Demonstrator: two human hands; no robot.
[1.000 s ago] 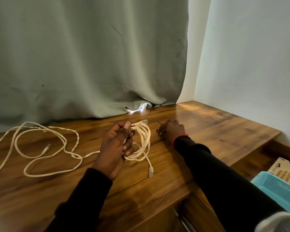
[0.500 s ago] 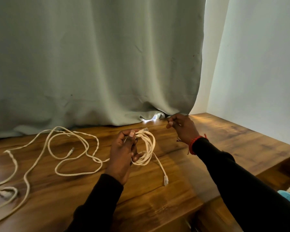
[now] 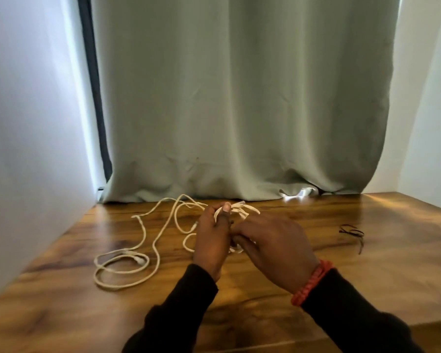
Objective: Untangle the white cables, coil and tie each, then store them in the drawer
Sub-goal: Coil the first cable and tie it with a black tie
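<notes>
My left hand (image 3: 213,238) grips a small coil of white cable (image 3: 239,210) just above the wooden tabletop (image 3: 367,281); only the coil's top loops show past the fingers. My right hand (image 3: 273,248), with a red bracelet at the wrist, is pressed against the coil's right side, fingertips curled onto its lower loops. What those fingertips pinch is hidden. A second, loose white cable (image 3: 138,258) trails left over the table in open loops. No drawer is in view.
A few thin dark ties (image 3: 351,231) lie on the table to the right of my hands. A grey-green curtain (image 3: 239,98) hangs along the back edge. White walls (image 3: 23,149) close in on both sides.
My right hand has left the dark ties, risen and come left to the coil in my left hand. The view has swung left, bringing the left wall into sight.
</notes>
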